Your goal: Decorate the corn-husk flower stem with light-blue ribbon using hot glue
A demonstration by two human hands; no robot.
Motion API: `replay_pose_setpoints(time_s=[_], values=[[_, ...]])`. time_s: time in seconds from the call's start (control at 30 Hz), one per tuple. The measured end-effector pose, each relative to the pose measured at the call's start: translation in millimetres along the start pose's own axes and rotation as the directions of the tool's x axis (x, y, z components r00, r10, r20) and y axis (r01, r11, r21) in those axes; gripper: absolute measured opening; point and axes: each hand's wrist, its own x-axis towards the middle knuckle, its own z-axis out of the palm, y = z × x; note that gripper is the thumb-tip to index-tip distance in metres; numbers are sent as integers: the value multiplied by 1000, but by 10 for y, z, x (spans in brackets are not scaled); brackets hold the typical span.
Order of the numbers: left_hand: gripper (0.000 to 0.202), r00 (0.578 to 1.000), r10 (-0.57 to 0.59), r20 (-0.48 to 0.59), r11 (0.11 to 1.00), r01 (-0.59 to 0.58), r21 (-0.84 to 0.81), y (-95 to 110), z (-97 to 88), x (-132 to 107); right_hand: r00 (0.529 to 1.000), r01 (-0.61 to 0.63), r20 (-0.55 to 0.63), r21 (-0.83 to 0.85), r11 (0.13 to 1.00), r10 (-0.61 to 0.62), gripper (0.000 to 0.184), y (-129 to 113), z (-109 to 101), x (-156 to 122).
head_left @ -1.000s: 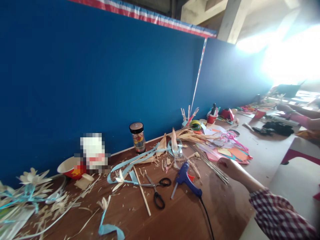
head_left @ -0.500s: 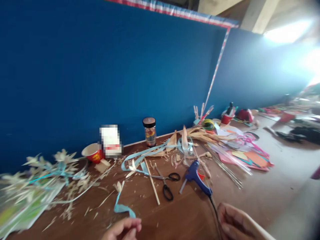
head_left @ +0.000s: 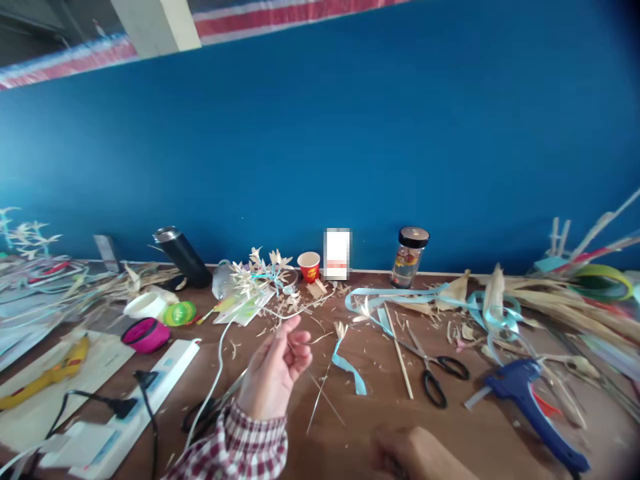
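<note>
My left hand (head_left: 277,368) is raised over the brown table (head_left: 360,427), its fingers curled in a pinch on what looks like a thin wire (head_left: 320,395) that slants down to the right. A checked sleeve covers the wrist. My right hand (head_left: 419,456) lies low at the bottom edge, blurred, its fingers not readable. A curl of light blue ribbon (head_left: 350,367) lies just right of the left hand. Farther right are a wooden stick (head_left: 400,360), black-handled scissors (head_left: 434,373) and a blue glue gun (head_left: 529,405).
Dried-husk flowers (head_left: 260,272), a red cup (head_left: 309,267), a black-lidded jar (head_left: 409,256) and a black flask (head_left: 184,256) stand along the blue wall. A white power strip (head_left: 150,387), tape rolls (head_left: 145,333) and husk scraps (head_left: 550,300) crowd both sides.
The view has swung left, bringing the flask, power strip and tape rolls into sight. My left hand has risen from the bottom edge; my right hand stays low.
</note>
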Motion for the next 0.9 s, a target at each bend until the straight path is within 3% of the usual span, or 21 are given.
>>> replay_pose_setpoints(time_s=[0.13,0.27,0.33,0.43,0.5,0.6,0.67,0.77,0.9], values=[[31,986,154,-60,981,-160,-110,240,-193,105,993,111,37,9,994,-112,15,-254,148,280],[28,987,157,-30,983,-159,-91,451,-276,231,967,238,90,28,971,-239,11,-464,87,422],[22,989,149,-19,989,-149,5,561,-276,278,978,203,-23,-117,972,-207,12,-439,-25,502],[20,995,-22,98,957,-7,290,610,-268,315,960,-19,-258,-450,893,-110,15,-276,-200,650],[21,967,-184,178,870,76,487,499,-280,327,946,-102,-315,-503,858,-72,13,-155,-258,739],[24,928,-323,184,708,108,698,135,-325,359,933,-153,-358,-512,845,-48,11,-32,-226,818],[27,917,-345,198,610,59,790,-148,-352,401,924,-172,-380,-511,842,-42,11,12,-168,835],[26,936,-306,173,478,-6,878,-477,-362,495,917,-175,-397,-504,846,-47,10,48,-114,826],[16,961,-209,180,383,-89,919,-651,-325,618,914,-149,-401,-488,860,-69,9,73,-119,797]])
